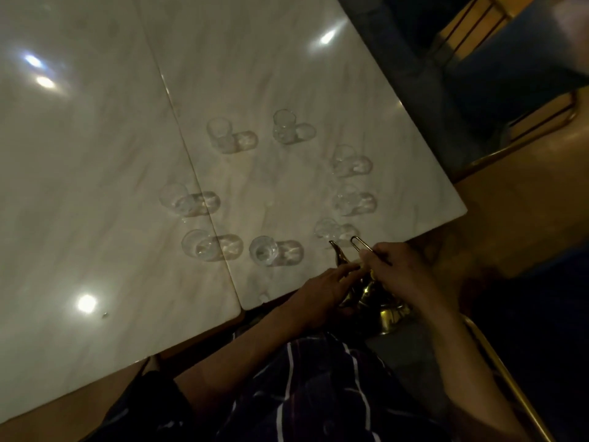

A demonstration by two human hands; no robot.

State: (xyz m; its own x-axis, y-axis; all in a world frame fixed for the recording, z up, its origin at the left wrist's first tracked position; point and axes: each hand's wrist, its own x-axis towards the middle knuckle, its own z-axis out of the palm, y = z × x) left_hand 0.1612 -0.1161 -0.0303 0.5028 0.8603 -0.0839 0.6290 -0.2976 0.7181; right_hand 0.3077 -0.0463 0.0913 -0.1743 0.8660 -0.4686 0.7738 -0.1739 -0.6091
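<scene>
A shiny gold teapot (384,309) is held low at the near edge of a white marble table (95,186), its curved spout (337,250) pointing up over the edge. My right hand (393,271) grips the thin wire handle (361,244) of the teapot. Straight fingers of my left hand (325,290) rest against the pot's side near the lid. Several small clear glasses stand in a ring on the table; the nearest glass (326,228) is just beyond the spout, another glass (264,250) to its left.
A seam (197,186) splits the marble top into two slabs. A blue upholstered chair with a gold frame (510,90) stands at the far right. A gold chair rail (510,378) runs along my right forearm. My striped clothing fills the bottom.
</scene>
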